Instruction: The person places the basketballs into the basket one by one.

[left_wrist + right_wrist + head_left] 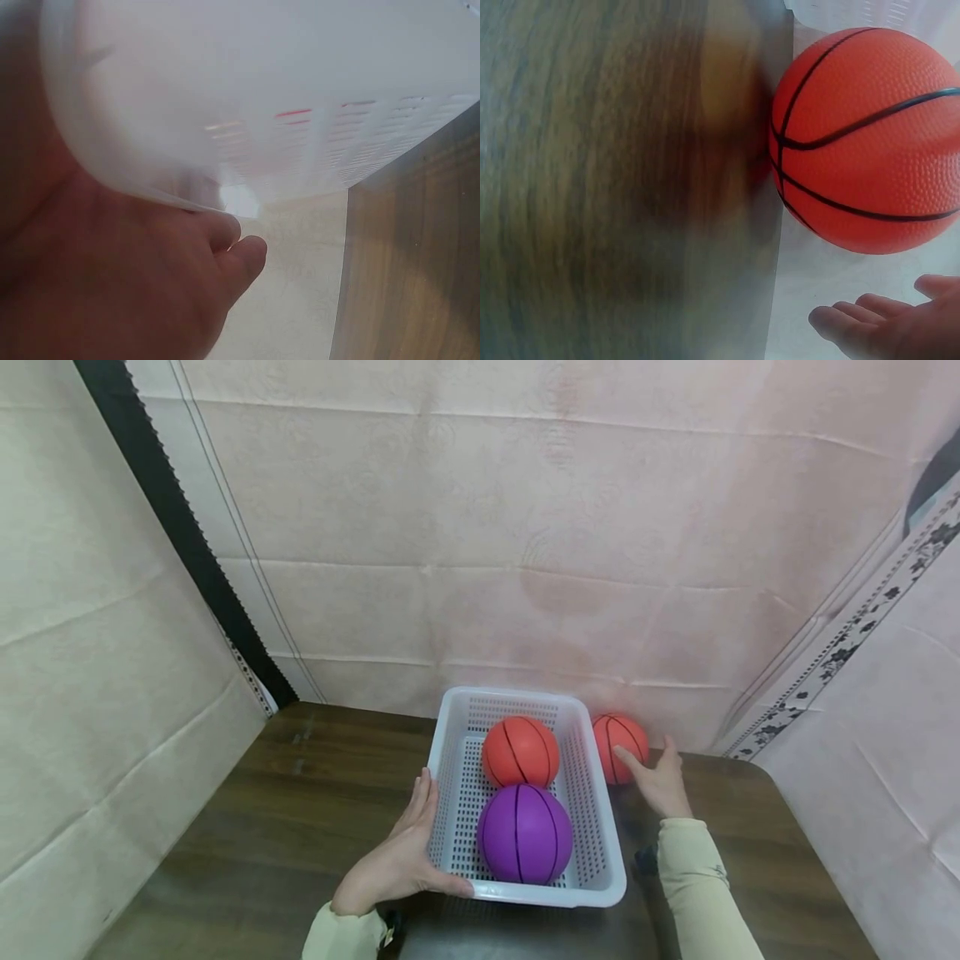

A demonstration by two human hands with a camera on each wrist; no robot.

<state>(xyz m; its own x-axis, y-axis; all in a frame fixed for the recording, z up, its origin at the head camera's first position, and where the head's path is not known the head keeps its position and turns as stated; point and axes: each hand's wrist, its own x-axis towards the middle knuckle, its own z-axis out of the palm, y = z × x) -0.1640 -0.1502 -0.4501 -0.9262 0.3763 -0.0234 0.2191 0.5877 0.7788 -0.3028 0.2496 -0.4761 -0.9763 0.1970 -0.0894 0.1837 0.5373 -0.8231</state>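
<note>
A white plastic basket (606,827) with slotted walls stands on the wooden table. Inside it lie an orange mini basketball (521,752) and, nearer me, a purple one (525,835). My left hand (397,856) is spread around the basket's near left corner, fingers straight along the left side and thumb at the front rim. A second orange basketball (862,142) rests on the table just right of the basket, by the back wall. Beside it is my right hand (662,785), thumb overlapping the ball in the head view. In the right wrist view its fingers (847,319) are extended, apart from the ball.
Pale cloth walls (525,527) enclose the brown wooden table (300,827) at the back and both sides. A black strip (195,543) runs down the left corner, and a floral-patterned band (847,635) slants along the right one.
</note>
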